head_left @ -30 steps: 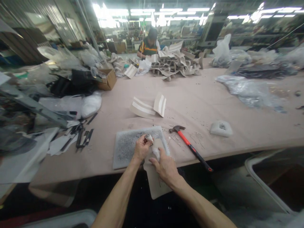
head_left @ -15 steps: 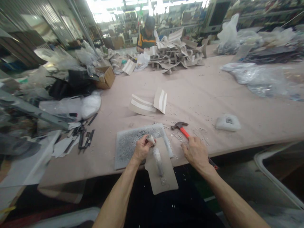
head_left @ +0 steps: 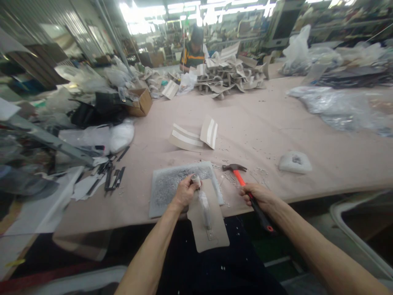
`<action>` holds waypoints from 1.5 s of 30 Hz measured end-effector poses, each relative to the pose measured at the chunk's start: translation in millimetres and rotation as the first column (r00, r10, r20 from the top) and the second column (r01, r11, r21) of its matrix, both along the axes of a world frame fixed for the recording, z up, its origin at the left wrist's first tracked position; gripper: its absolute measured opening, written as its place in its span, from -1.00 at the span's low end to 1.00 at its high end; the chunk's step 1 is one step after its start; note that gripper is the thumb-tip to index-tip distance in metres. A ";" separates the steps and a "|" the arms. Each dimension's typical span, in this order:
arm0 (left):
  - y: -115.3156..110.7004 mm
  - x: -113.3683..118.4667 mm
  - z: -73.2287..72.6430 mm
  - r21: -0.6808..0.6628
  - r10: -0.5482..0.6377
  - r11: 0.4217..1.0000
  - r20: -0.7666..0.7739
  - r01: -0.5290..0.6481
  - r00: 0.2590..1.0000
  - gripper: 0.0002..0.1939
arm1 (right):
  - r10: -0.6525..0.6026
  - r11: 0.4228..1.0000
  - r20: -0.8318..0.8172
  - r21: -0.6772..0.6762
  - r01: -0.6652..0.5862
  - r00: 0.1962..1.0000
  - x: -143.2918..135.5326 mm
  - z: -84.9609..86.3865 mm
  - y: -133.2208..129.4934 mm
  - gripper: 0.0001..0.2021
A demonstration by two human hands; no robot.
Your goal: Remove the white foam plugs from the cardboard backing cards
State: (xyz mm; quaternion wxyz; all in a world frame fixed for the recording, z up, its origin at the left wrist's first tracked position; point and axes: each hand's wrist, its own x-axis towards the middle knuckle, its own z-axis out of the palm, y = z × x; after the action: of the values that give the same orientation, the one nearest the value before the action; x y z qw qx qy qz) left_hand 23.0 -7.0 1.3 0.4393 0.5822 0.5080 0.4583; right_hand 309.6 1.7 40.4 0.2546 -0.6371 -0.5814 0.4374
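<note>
My left hand (head_left: 186,191) is closed on the upper end of a beige flat piece (head_left: 216,217) that has a pale rolled strap along its middle. The piece hangs over the table's front edge, partly in front of a grey, speckled slab (head_left: 167,186). To the right, my right hand (head_left: 254,196) has its fingers round the red part of a hammer (head_left: 238,177). The hammer's dark claw head lies at the table surface, and its black grip end sticks out past the table edge.
Two striped beige pieces (head_left: 187,138) lie beyond the slab. A white block (head_left: 295,162) sits at right. Black strips (head_left: 115,178) and a cardboard box (head_left: 140,102) are at left. Behind a pile of beige pieces (head_left: 230,73), a person (head_left: 193,51) is across the table.
My right hand has shifted its hold on the hammer, and more of the black handle now shows below it. My left hand keeps the beige piece in nearly the same place.
</note>
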 end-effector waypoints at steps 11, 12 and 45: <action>-13.2 2.0 -10.0 0.196 -0.003 0.979 -0.246 0.053 0.969 -0.79 | 0.182 0.845 0.425 0.393 -0.362 0.887 -46.2 72.9 -47.8 -0.70; -13.0 2.4 -10.3 0.197 -0.001 0.979 -0.254 0.053 0.967 -0.82 | 0.224 0.819 0.502 0.367 -0.441 0.835 -46.0 77.2 -46.1 -0.73; -10.9 6.9 -8.1 0.053 0.076 0.996 -0.028 -0.075 0.997 -0.76 | 0.347 0.927 0.342 0.017 -0.375 0.873 -122.8 10.6 -74.8 -0.45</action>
State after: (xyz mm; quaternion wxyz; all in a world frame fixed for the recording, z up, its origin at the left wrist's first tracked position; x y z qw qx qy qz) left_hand 30.0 -17.9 -6.7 0.3990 0.5804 0.5241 0.4788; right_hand 186.8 -73.1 51.0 0.0929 -0.5705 -0.7424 0.3389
